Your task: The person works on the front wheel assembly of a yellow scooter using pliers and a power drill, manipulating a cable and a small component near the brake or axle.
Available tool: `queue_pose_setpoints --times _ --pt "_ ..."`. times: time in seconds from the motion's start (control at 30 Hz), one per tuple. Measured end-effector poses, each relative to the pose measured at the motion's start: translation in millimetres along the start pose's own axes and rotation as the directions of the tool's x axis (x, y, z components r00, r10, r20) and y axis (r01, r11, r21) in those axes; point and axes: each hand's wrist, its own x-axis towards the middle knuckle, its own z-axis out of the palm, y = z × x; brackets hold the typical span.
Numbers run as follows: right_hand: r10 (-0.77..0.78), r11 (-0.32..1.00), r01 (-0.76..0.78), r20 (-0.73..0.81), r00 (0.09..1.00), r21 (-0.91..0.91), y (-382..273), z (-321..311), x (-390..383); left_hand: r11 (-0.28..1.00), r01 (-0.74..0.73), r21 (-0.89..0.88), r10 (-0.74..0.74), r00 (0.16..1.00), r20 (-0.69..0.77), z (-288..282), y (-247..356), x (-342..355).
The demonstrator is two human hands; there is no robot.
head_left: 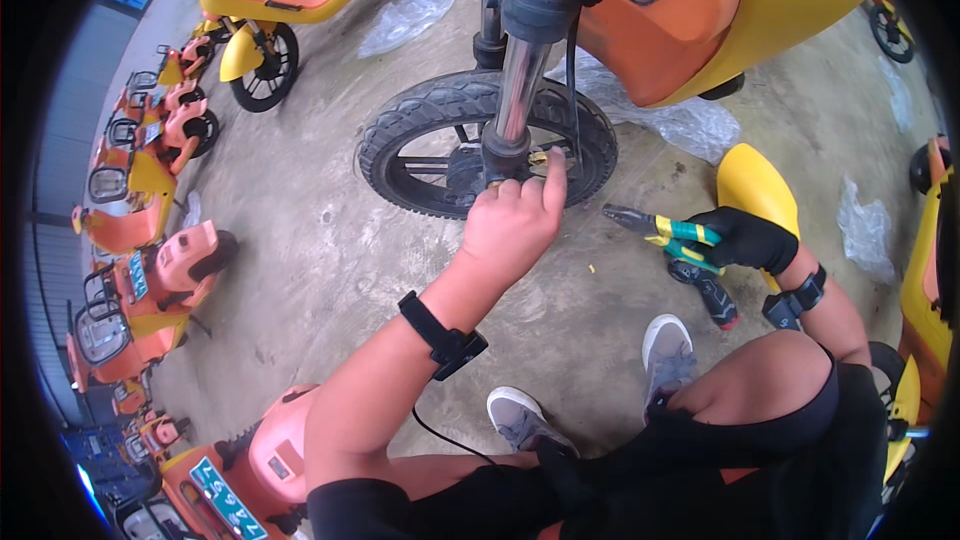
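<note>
My bare left hand (513,223) is at the lower end of the front fork (520,90), beside the hub of a scooter's front wheel (400,120). Its index finger points up past the fork, while the other fingers curl in with their tips hidden; what they hold, if anything, does not show. In a black glove, my right hand (752,240) grips green-and-yellow pliers (685,231), their dark jaws toward the wheel. A dark handheld tool with a red end (708,298) lies just below the pliers. Behind the gloved hand is a yellow fender (755,185).
The orange-and-yellow scooter body (680,20) overhangs the wheel. Clear plastic wrap (690,130) lies on the concrete floor (310,240). Several parked scooters (150,280) line the left, and another (930,270) stands close at right. My shoes (668,350) are below.
</note>
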Motion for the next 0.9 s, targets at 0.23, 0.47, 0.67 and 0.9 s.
queue_pose_setpoints --times 0.23,0.47,0.67,0.9 --pt "-0.168 0.911 0.126 0.072 0.983 0.394 36 14 34 0.984 0.179 -0.008 -0.179 0.984 -0.025 6 20 -1" --pt "-0.157 0.886 0.129 0.027 0.987 0.445 47 10 40 0.955 0.294 0.048 -0.292 0.956 -0.033 7 19 6" --pt "-0.184 0.871 0.167 -0.008 0.983 0.462 44 18 40 0.904 0.427 0.0 -0.424 0.898 -0.121 10 31 22" --pt "-0.279 0.774 0.267 -0.069 0.958 0.574 36 24 45 0.764 0.644 -0.026 -0.643 0.758 -0.108 3 50 26"
